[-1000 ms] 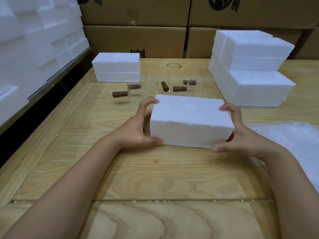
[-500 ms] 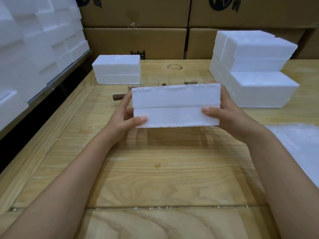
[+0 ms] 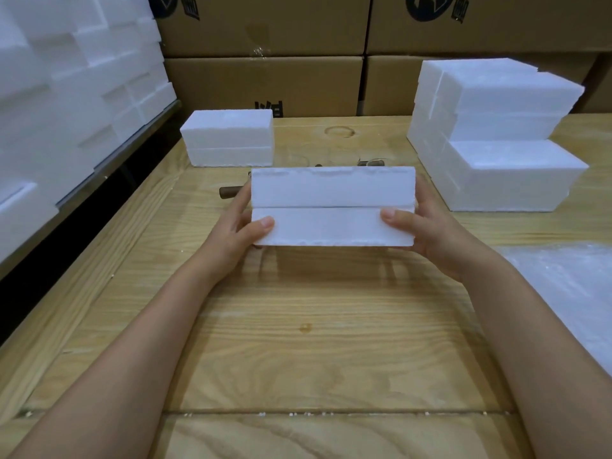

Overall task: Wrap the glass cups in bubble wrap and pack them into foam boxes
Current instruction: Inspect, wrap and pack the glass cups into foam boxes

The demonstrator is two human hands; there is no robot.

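I see a closed white foam box point(image 3: 332, 207) held above the middle of the wooden surface point(image 3: 298, 342), its seamed side facing the camera. The left hand point(image 3: 236, 233) is clamped on its left end, thumb on the front face; the right hand point(image 3: 427, 231) is clamped on the right end likewise. Glass cups point(image 3: 334, 157) with brown handles lie on the surface behind the box, mostly hidden. A second foam box point(image 3: 228, 142) sits near the far left edge, a stack of foam boxes point(image 3: 496, 134) at the far right, and bubble wrap point(image 3: 569, 293) along the right edge.
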